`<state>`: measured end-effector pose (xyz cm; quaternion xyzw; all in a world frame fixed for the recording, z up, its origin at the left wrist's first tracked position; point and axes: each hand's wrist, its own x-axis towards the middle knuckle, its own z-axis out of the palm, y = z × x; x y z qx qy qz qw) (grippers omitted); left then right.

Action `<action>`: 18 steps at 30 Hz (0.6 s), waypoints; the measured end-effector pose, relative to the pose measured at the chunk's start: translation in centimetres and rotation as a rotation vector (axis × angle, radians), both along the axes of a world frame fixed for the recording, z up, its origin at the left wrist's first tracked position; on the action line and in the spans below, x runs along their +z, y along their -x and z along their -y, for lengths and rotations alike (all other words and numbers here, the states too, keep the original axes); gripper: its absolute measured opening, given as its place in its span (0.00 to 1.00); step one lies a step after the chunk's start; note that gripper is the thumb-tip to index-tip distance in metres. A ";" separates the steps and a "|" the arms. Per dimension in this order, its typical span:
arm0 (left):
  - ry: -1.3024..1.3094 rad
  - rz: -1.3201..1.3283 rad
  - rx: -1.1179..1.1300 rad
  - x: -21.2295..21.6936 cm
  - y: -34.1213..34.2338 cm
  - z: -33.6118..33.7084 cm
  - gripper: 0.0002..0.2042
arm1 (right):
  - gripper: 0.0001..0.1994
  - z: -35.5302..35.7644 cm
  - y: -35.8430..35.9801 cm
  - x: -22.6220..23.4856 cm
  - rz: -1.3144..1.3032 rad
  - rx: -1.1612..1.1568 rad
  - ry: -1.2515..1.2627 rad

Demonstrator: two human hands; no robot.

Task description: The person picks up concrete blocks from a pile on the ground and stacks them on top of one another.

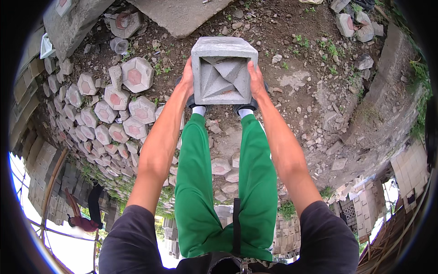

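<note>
Both arms reach down past green trousers (219, 182). The left hand (187, 80) and right hand (256, 80) clasp opposite sides of a hollow square concrete block (222, 71), held above the dirt ground (310, 68). Hexagonal pavers (114, 105) lie piled beyond on the left.

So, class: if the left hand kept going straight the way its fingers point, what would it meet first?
Probably the bare dirt ground beyond the grey square concrete block that the left hand grips; depth is unclear.
</note>
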<state>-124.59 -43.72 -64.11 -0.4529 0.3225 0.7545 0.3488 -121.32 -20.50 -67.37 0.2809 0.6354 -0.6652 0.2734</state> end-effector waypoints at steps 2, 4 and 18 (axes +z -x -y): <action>-0.023 -0.022 -0.006 0.0 -0.2 0.0 0.33 | 0.40 -0.1 0.1 0.2 0.016 -0.043 0.017; -0.024 -0.023 -0.009 -0.2 -0.3 0.2 0.33 | 0.39 0.0 0.4 0.3 0.005 -0.041 0.015; -0.003 -0.010 -0.038 -0.1 -0.1 0.2 0.32 | 0.39 0.3 0.0 -0.6 -0.035 -0.038 -0.034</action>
